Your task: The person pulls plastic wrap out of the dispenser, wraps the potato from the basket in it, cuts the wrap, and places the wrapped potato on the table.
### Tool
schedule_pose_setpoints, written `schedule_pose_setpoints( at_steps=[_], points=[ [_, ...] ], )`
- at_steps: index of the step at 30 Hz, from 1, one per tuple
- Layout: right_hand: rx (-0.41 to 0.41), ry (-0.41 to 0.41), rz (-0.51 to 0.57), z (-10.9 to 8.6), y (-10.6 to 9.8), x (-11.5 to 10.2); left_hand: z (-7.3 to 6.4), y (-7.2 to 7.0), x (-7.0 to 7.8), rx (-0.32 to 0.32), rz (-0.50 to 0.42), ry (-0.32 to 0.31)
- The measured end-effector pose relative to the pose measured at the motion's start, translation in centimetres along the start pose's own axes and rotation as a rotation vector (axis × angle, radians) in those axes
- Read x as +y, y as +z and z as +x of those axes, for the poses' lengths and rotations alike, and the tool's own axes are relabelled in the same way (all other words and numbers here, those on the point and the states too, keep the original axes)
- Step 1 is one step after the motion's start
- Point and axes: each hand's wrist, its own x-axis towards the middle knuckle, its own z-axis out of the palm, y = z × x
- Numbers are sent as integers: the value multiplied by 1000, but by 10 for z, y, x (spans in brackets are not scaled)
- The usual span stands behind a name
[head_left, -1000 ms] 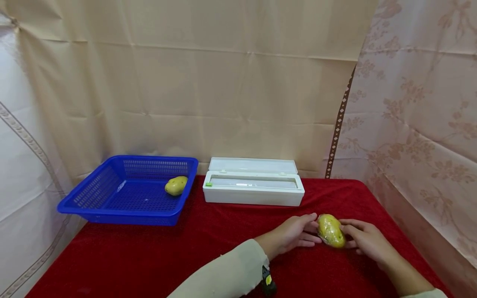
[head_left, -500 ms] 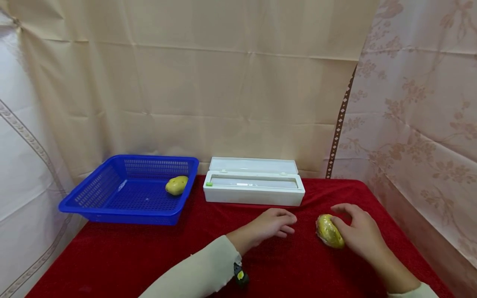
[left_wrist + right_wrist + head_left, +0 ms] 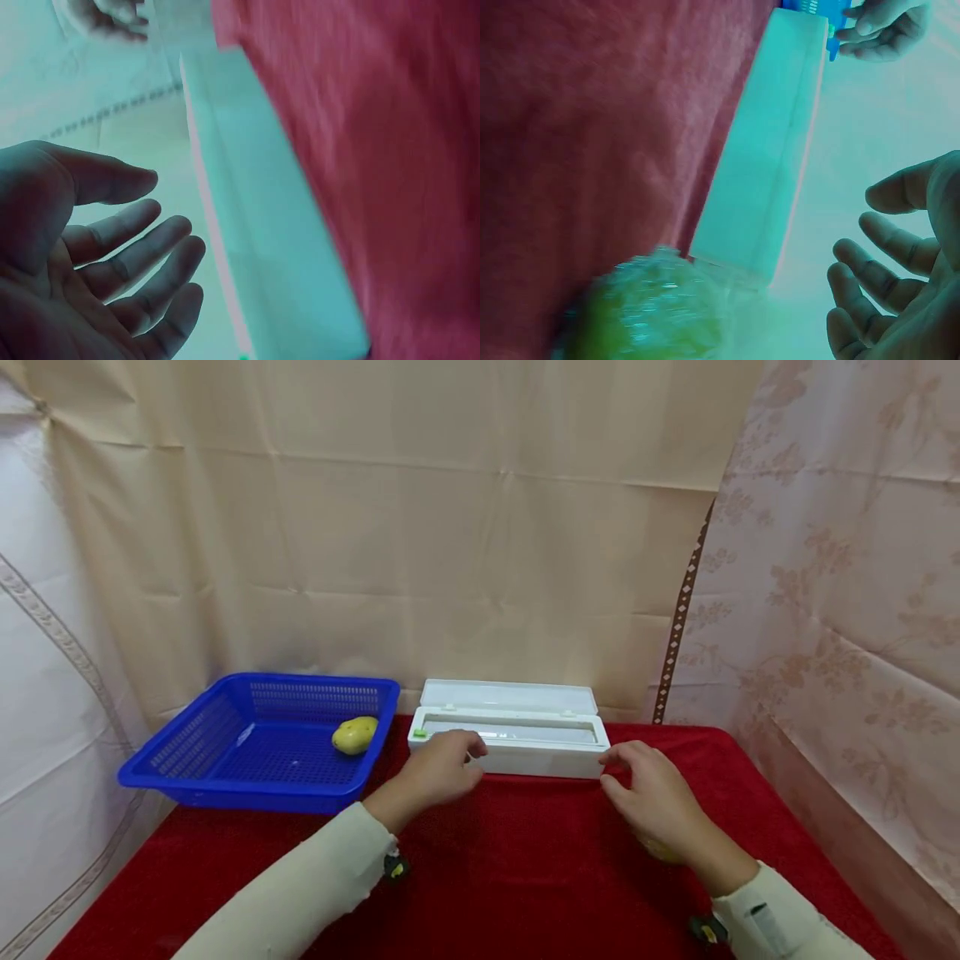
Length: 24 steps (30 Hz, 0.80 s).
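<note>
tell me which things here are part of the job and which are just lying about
Likely in the job:
white box, by the left hand
wrapped potato, by the right hand
blue basket, holding another potato

Probably just surroundings:
red cloth, under the box
beige curtain, behind it

On the table (image 3: 517,868) before you, the basket (image 3: 258,787) stands at the left, 1 fruit (image 3: 355,736) inside near its right wall. The box (image 3: 528,763) sits right of it, the curtain (image 3: 412,527) behind both. Your left hand (image 3: 438,767) is near the box's left half, your right hand (image 3: 654,792) near its right end, partly hiding the other fruit (image 3: 663,852).
</note>
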Motion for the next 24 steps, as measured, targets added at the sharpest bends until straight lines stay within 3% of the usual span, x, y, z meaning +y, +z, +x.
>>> schedule_pose_setpoints(
  at_steps=[4,10,17,24],
  points=[
    [8,-48,-73,19,2,-6,5,-26,-17,54,151,-32],
    [-13,-75,-112,41,5,-5,16,-46,-38,38,287,-40],
    [-92,-111,-152,60,14,-3,27,-49,-48,21,396,-48],
    [-145,-39,-234,75,25,2,37,-44,-55,-26,414,-81]
  ],
)
